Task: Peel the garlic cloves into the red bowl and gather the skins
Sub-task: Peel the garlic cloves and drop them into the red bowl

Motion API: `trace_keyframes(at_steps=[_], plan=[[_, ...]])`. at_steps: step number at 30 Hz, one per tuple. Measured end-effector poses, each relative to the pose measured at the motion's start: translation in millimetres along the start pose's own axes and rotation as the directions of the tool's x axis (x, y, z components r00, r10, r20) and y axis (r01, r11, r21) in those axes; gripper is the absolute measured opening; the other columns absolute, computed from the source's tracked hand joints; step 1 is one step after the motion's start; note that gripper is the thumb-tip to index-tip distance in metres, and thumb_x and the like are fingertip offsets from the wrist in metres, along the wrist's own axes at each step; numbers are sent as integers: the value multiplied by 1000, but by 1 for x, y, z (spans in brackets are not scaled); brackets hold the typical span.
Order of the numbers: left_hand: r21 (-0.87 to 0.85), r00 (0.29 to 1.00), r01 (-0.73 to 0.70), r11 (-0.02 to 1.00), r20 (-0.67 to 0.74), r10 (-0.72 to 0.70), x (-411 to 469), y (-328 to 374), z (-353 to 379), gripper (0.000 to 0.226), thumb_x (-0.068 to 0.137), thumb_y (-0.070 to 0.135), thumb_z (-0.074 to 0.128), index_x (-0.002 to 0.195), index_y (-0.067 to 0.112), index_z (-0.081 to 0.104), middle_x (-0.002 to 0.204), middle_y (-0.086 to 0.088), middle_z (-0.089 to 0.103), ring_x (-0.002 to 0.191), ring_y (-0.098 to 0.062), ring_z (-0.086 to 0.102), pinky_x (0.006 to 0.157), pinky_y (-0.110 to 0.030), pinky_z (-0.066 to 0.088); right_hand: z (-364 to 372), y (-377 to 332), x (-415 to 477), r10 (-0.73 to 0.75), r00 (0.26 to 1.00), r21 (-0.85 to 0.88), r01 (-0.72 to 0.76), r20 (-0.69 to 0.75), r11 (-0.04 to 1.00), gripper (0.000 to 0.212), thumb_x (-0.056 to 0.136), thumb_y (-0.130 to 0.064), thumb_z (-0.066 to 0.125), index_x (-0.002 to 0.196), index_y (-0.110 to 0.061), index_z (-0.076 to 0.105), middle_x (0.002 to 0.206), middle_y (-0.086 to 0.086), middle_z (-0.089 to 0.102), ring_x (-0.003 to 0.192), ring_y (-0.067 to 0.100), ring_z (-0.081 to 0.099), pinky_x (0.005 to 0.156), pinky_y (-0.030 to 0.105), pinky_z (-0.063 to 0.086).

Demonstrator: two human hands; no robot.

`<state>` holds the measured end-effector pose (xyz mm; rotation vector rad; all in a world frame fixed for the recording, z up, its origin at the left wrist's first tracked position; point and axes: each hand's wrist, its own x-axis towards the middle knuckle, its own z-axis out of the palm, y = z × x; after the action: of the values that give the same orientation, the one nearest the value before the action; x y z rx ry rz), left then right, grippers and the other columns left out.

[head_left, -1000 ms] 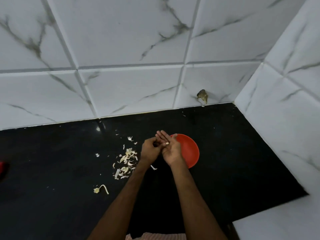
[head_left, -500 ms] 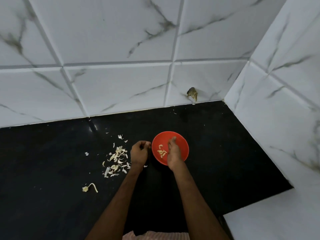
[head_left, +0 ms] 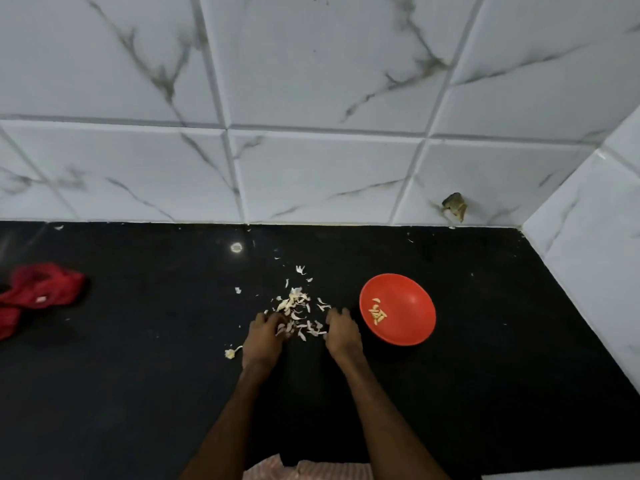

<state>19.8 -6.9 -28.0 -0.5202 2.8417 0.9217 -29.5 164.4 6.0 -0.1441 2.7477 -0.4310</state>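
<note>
- While both forearms reach up from the lower edge, the left hand (head_left: 263,336) and right hand (head_left: 341,332) lie palm down on the black counter (head_left: 138,393), flanking the near end of the garlic skins (head_left: 297,301).
- Left hand: sits at 7 o'clock of the pile, with its fingers bent down into the skins. The fingertips are hidden among the flakes, so I cannot tell whether they pinch any.
- Right hand: sits at 4 o'clock of the pile, fingers loosely bent and a little spread, tips touching the nearest skins. It holds nothing that I can see.
- Loose flakes trail off from the pile toward 12 o'clock.
- The red bowl (head_left: 410,323) stands just beside the right hand at its 2 o'clock, apart from it. A few peeled cloves (head_left: 377,311) lie in its left half, too small to count surely.
- A small garlic stem piece (head_left: 231,353) lies at 8 o'clock of the left hand, its form blurred.
- Far off at 9 o'clock a crumpled red cloth (head_left: 41,289) is cut off by the frame's edge.
- At 1 o'clock, a chipped patch (head_left: 455,206) mars the marbled tile wall (head_left: 311,81); what it is stays unclear.
- A strip of striped fabric (head_left: 304,471) is cropped at 6 o'clock.
</note>
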Motion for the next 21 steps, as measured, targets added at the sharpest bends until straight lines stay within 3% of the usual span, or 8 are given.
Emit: trace_keyframes(at_steps=[5,10,17,21], plan=[[-104,1000,-2,995,-2,2,7,-14,-8,12,91,18,68,101,24,68,104,5,56,98,-17,60,80,-28,47,12,-13,2,-81,996,124,85,-39,989,36,87,8,55,116,-13,61,127,8,56,111,24,61,97,37,50],[-159,999,37,987,-23,-41,13,-13,-11,4,95,22,63,98,21,65,105,5,59,95,-14,60,82,-32,49,10,-25,8,-167,974,159,191,-151,969,30,97,-11,58,127,-18,59,129,-1,52,122,18,48,101,32,45],[-227,993,110,968,-4,-114,21,-15,-20,2,95,28,64,96,29,65,87,13,63,83,-9,60,70,-27,44,22,-35,15,-287,946,152,309,-150,939,21,97,-15,59,117,-17,65,121,-1,59,114,16,55,96,30,46],[-335,999,40,941,40,-28,25,-19,-21,9,91,25,69,86,30,65,82,10,70,79,-7,65,74,-32,54,21,-46,23,-232,960,360,273,-153,892,28,96,-16,62,123,-17,66,118,-2,66,110,12,61,97,28,48]])
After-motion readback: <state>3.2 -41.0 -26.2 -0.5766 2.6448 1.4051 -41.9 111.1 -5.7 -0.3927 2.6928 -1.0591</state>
